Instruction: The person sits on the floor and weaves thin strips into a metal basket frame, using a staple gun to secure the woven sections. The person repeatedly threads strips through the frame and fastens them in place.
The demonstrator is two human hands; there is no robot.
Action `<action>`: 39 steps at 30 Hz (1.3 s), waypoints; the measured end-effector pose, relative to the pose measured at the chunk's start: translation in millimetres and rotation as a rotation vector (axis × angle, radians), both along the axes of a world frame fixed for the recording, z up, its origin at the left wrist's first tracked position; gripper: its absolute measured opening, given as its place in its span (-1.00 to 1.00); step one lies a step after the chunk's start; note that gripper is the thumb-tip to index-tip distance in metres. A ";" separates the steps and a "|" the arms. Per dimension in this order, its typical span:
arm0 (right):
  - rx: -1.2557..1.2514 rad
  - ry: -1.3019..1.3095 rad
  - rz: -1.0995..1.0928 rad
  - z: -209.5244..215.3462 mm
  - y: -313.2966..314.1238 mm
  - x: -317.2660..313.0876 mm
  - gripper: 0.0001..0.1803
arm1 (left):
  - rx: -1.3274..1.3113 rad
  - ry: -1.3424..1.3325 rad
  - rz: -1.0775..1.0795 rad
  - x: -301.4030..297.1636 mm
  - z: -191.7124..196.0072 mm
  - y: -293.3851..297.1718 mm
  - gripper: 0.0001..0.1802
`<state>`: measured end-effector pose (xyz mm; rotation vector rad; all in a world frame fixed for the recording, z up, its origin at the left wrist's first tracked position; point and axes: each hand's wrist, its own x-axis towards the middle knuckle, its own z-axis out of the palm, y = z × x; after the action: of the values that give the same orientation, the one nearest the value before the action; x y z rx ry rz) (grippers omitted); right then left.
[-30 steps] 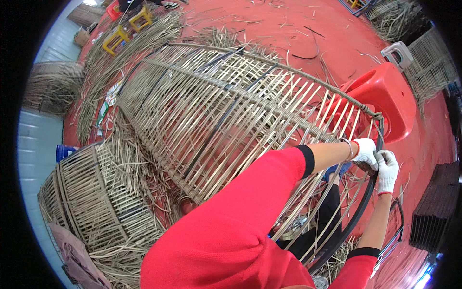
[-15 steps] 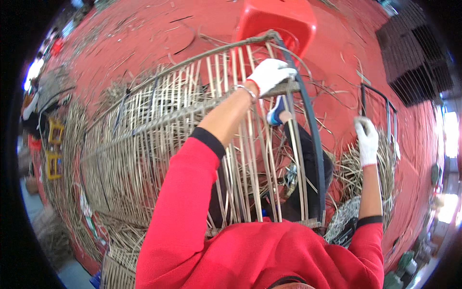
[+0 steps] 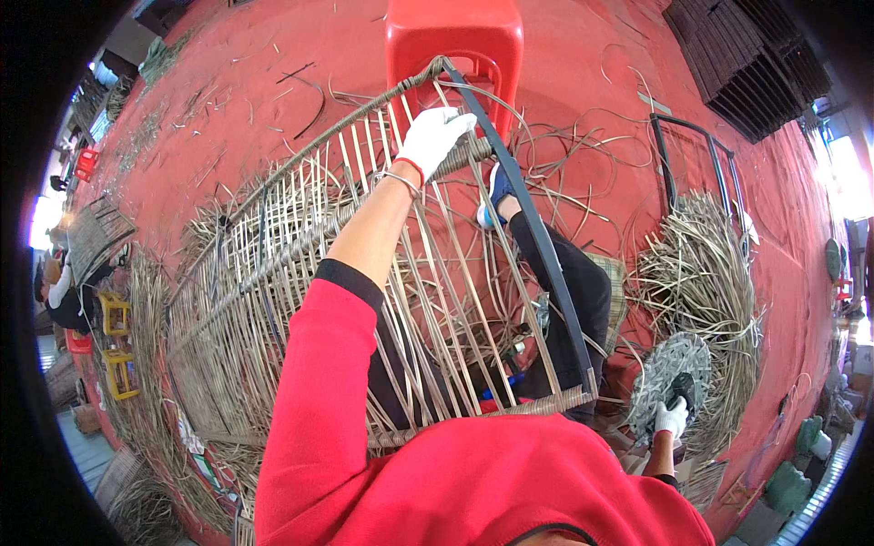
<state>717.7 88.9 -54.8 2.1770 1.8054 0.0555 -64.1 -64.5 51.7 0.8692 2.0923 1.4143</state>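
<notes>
A long rattan frame (image 3: 319, 235), with pale strips strung between its wrapped rods and a dark bar (image 3: 537, 227) along its right end, leans across my lap. My left hand (image 3: 435, 141), in a white glove, is closed at the right end of its wrapped middle rod (image 3: 467, 158). Down at the lower right, my gloved right hand (image 3: 671, 419) is closed on a black hand tool (image 3: 680, 389) whose kind I cannot make out. Beneath the tool lies a round grey mass of small pieces (image 3: 657, 369). My fingertips there are partly hidden.
A red plastic stool (image 3: 451, 41) stands beyond the frame. Bundled rattan strips (image 3: 706, 273) lie at right beside a dark metal frame (image 3: 719, 168); stacked dark panels (image 3: 751, 64) are farther off. Loose strips litter the red floor. Yellow stools (image 3: 118, 373) and another person (image 3: 68, 296) are at left.
My right hand has moved down from beside the bundled strips to the black tool and taken hold of it. My left hand stays on the rod, while the view has shifted right.
</notes>
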 end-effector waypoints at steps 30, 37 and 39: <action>0.209 1.315 -0.279 20.8 47.3 15.0 -0.83 | 0.156 -0.236 0.054 3.9 -0.7 6.4 -0.70; -0.344 1.290 0.273 212.4 20.5 -242.0 -0.76 | 0.114 -0.244 -0.006 -7.4 -16.5 12.2 -0.67; -0.419 1.248 0.443 254.1 10.9 -323.1 -0.78 | 0.108 -0.200 -0.031 -11.4 -21.2 13.0 -0.66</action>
<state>394.6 99.8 199.3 1.4666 2.4617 -1.7204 -75.5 -51.5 30.4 0.7634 1.8614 1.5424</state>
